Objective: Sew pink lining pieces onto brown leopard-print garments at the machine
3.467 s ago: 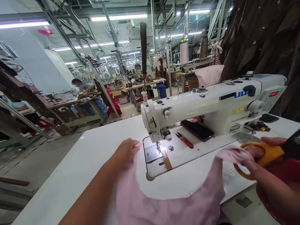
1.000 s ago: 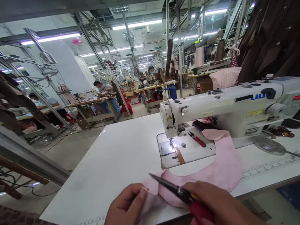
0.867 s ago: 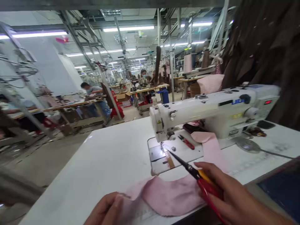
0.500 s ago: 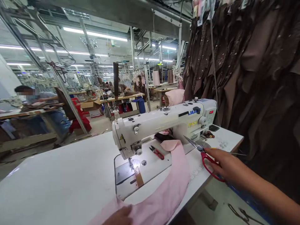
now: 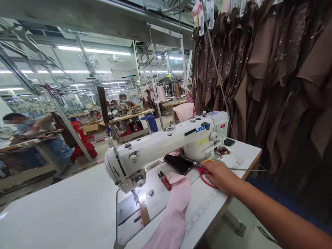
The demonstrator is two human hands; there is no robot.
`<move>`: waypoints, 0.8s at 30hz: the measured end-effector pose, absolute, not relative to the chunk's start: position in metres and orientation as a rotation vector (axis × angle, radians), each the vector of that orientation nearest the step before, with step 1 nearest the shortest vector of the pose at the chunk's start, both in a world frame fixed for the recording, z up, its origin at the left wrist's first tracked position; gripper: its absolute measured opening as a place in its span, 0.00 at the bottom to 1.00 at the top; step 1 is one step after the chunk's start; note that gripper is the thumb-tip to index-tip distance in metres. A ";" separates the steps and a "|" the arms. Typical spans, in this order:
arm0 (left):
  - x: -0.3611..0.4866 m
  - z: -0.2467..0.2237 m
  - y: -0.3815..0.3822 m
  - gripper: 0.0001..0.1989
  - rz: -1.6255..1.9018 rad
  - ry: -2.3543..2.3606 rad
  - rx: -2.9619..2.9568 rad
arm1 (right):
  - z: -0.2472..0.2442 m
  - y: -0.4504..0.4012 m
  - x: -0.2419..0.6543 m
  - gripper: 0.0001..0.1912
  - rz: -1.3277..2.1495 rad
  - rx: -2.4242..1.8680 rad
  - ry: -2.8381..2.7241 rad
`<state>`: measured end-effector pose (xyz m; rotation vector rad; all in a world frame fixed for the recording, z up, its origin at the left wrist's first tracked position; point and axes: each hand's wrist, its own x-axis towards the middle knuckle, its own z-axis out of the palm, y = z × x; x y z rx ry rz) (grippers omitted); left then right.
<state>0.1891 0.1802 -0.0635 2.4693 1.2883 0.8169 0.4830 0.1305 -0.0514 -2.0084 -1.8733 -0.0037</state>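
My right hand [image 5: 220, 174] is closed around the red-handled scissors [image 5: 203, 172] at the right of the sewing table. Their blades point left, beside a dark phone [image 5: 177, 165] under the arm of the white sewing machine [image 5: 160, 143]. A pale pink fabric strip [image 5: 173, 214] runs from the machine bed down to the bottom edge of the view. Near its upper end lie small red thread snips [image 5: 164, 180]. My left hand is out of view. The lit needle area [image 5: 140, 196] has a brown strip [image 5: 144, 212] in front of it.
Brown garment pieces [image 5: 259, 79] hang densely on the right. A printed ruler scale [image 5: 199, 212] runs along the table's near side. Small brown items [image 5: 224, 150] sit by the machine's right end. Behind, a person [image 5: 23, 124] sits at another table on the left.
My right hand has brought the scissors left and down to the tabletop by the phone. My left hand, earlier on the pink fabric, has left the view. The fabric strip has shifted and straightened.
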 end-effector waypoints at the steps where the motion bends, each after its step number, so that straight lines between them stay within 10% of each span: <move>1: 0.212 -0.063 0.191 0.20 0.822 1.250 2.493 | -0.050 0.138 0.480 0.17 0.000 -2.014 -1.862; 11: 0.265 -0.070 0.216 0.12 0.894 1.140 2.553 | -0.035 0.169 0.447 0.13 0.031 -2.106 -1.854; 18: 0.266 -0.062 0.218 0.33 0.889 1.077 2.497 | -0.019 0.198 0.419 0.15 0.002 -2.156 -1.869; 24: 0.247 -0.042 0.204 0.18 0.904 1.061 2.382 | -0.004 0.218 0.405 0.16 -0.039 -2.079 -1.925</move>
